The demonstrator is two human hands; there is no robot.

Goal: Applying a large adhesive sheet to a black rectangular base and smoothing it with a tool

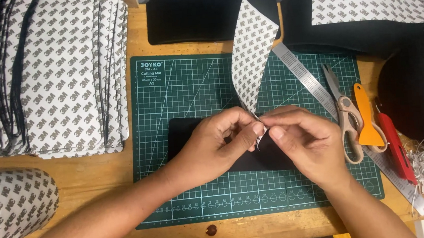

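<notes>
With your left hand [221, 141] and right hand [302, 142] both pinched on the liner [252, 50] at the black piece [188, 131] on the mat [179, 86], peeling appears about half done; the lower end remains attached.

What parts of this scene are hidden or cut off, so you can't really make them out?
Head view:
- The black sheet on the green cutting mat: its middle hidden under the left hand and right hand.
- Where the fingertips pinch the patterned backing strip: covered by fingers.
- The tape roll: cut off by the left edge.
- The metal ruler: partly under scissors.
</notes>
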